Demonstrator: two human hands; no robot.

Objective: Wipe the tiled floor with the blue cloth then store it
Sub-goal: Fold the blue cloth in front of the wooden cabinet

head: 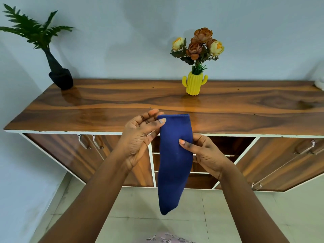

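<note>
A dark blue cloth [173, 165] hangs folded lengthwise in the air in front of me, above the pale tiled floor [228, 216]. My left hand [140, 139] pinches its top left corner between thumb and fingers. My right hand [203, 153] grips its right edge a little lower, thumb pressed on the front. The cloth's lower end dangles free to a point.
A long wooden cabinet [105, 109] stands against the wall just ahead, with open shelves [219, 160] in its middle and closed doors on both sides. On top stand a dark potted plant [59, 76] at left and a yellow cactus-shaped vase [194, 84] with flowers.
</note>
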